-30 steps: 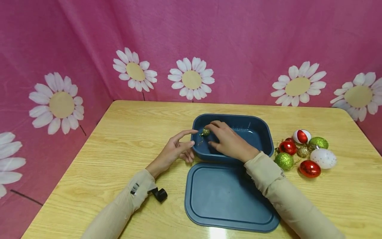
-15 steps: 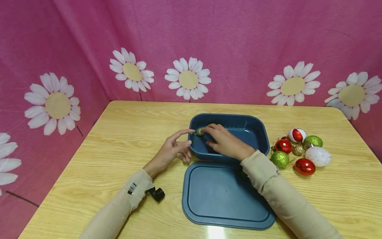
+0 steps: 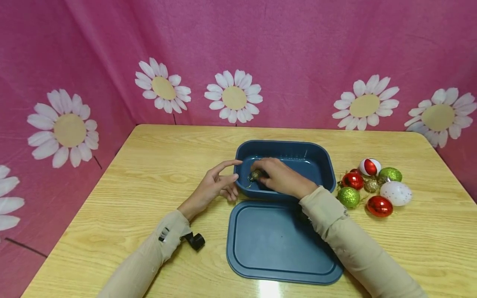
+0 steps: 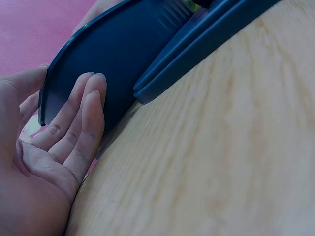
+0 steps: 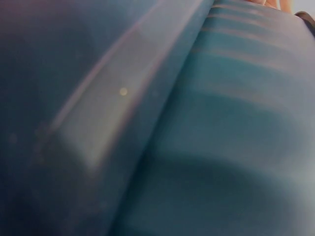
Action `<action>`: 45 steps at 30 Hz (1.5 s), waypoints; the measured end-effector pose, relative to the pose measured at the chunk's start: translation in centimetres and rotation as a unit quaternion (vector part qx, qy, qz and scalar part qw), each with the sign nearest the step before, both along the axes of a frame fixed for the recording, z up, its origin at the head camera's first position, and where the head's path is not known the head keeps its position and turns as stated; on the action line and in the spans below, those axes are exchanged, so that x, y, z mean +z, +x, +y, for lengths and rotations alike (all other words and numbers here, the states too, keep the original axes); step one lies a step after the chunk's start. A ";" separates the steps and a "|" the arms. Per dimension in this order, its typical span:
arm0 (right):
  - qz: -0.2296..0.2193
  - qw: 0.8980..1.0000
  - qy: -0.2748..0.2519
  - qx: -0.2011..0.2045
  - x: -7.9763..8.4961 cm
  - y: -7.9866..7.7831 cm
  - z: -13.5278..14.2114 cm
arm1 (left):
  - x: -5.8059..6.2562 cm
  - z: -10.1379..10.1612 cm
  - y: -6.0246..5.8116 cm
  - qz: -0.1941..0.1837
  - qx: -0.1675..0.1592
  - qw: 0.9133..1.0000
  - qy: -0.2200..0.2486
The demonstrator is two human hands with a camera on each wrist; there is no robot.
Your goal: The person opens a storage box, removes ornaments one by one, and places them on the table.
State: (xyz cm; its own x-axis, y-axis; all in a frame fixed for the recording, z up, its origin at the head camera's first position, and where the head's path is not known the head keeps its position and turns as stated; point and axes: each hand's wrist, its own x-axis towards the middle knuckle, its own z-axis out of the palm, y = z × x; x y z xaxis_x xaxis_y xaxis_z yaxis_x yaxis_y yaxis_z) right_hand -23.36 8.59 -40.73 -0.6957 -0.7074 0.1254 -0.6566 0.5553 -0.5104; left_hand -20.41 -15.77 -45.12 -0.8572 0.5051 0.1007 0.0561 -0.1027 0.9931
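A small gold glitter bauble (image 3: 255,175) with a thin hanging string sits low at the left end of the blue rectangular box (image 3: 324,159). My right hand (image 3: 281,176) reaches into that box, its index finger and thumb curled about the bauble; the other fingers are mostly hidden. At the box's left end, my left hand (image 3: 212,188) touches the rim with extended index finger and thumb. In the left wrist view, the remaining fingers (image 4: 91,118) lie nearly straight against the outer wall. The right wrist view shows blurred blue surfaces without the fingers.
A matching blue lid (image 3: 283,242) lies flat in front of the box, partly under the right forearm. To the right are several ornaments, among them a green glitter ball (image 3: 348,197), a red shiny egg (image 3: 379,206) and a white speckled egg (image 3: 396,193).
The bauble first shifted left toward the box wall, under the right index finger. Now it is nearer the front, with the right fingers drawn in around it. The left hand stays at the rim.
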 end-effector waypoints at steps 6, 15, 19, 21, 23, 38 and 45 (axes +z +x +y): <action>-0.016 1.000 -0.011 -0.007 -0.1 0.0 -0.1 | 0.0 0.0 0.1 -0.002 0.002 1.000 0.000; 0.003 1.000 -0.021 -0.022 0.1 0.2 -0.3 | 0.1 -0.2 0.1 -0.002 0.007 1.000 -0.007; 0.009 0.999 -0.027 -0.019 0.2 0.2 -0.3 | 0.1 -0.3 0.1 -0.001 0.010 1.000 -0.008; 0.015 0.999 -0.030 -0.017 0.3 0.1 -0.3 | 0.1 -0.3 0.2 -0.001 0.010 1.000 -0.008; 0.020 0.999 -0.034 -0.016 0.3 0.1 -0.2 | 0.1 -0.3 0.2 -0.001 0.009 1.000 -0.008; 0.063 0.997 -0.045 -0.028 1.1 1.2 1.0 | 0.2 -0.1 0.2 -0.003 0.009 1.000 -0.008; 0.072 0.996 -0.040 -0.037 1.1 2.2 2.1 | 0.2 0.0 0.1 -0.007 0.009 1.000 -0.009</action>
State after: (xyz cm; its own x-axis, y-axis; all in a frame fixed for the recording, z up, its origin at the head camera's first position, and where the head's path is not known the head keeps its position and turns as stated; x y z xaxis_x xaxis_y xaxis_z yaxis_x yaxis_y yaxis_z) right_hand -21.16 10.66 -39.59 -0.7165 -0.6377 0.2827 -0.6849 0.5663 -0.4585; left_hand -20.29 -15.73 -44.91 -0.8677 0.4907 0.0791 0.0430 -0.0845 0.9955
